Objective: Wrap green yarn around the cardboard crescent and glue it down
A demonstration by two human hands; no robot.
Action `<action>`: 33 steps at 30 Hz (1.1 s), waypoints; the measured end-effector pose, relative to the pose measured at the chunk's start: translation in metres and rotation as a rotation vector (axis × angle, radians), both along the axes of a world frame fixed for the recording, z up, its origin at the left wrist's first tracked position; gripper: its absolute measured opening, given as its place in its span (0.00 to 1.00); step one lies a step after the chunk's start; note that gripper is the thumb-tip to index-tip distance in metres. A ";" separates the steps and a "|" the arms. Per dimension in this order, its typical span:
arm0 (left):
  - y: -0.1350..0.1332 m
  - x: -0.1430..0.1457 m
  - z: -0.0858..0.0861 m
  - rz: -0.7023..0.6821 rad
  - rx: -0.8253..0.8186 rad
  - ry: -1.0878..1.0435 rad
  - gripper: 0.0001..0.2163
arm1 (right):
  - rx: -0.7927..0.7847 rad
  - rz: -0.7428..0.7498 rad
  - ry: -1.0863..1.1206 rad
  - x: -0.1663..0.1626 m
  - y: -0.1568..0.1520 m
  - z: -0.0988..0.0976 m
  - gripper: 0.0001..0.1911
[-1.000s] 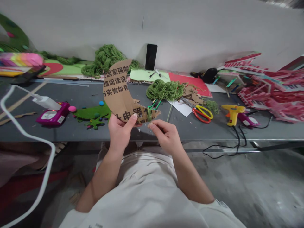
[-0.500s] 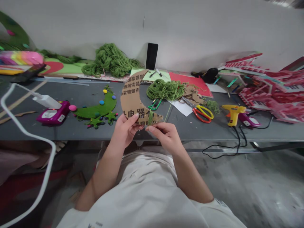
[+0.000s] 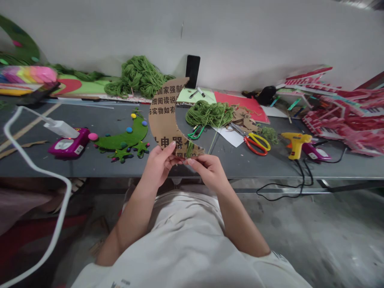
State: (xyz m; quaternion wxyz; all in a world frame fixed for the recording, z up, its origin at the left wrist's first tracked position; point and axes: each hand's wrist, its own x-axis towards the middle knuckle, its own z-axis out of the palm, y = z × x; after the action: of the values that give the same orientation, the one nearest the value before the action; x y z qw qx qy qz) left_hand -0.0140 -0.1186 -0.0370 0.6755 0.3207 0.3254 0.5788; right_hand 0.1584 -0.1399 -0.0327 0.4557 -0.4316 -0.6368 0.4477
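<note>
A crescent of brown cardboard [image 3: 163, 120] with printed characters is held up over the table's front edge. My left hand [image 3: 162, 162] pinches its lower edge, thumb on the front face. My right hand [image 3: 208, 168] is closed at the lower right end, its fingertips pressed by a few turns of green yarn [image 3: 189, 149] wrapped around the cardboard. A strand runs from there up to a loose heap of green yarn [image 3: 208, 114] behind. Small green-handled snips [image 3: 196, 132] lie just beyond the crescent. The fingertips partly hide the wrapped end.
To the left are a green crescent with pompoms [image 3: 123, 138] and a purple power socket [image 3: 69, 144] with a white cable. On the right lie scissors [image 3: 256, 143] and a yellow glue gun [image 3: 295, 143]. A phone [image 3: 192, 71] leans on the wall beside a larger yarn pile [image 3: 139, 76].
The cardboard crescent has tilted slightly, its upper part shifting up and to the left. Both hands keep nearly the same place and grip.
</note>
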 end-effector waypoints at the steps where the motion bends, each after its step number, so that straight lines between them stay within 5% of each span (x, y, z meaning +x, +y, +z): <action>1: 0.000 0.000 -0.001 0.000 0.026 0.015 0.15 | -0.007 -0.003 -0.006 0.000 0.000 0.000 0.16; 21: -0.004 0.007 -0.004 0.107 0.016 0.048 0.12 | -0.075 0.037 0.010 0.003 0.000 -0.003 0.16; 33: -0.005 0.006 -0.003 0.043 -0.064 0.014 0.13 | -0.003 0.077 -0.009 0.007 0.002 -0.002 0.12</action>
State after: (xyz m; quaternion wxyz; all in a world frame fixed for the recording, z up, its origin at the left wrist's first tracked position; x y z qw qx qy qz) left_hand -0.0079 -0.1236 -0.0405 0.6704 0.2958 0.3552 0.5804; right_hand 0.1656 -0.1381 -0.0345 0.4343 -0.4095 -0.6545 0.4640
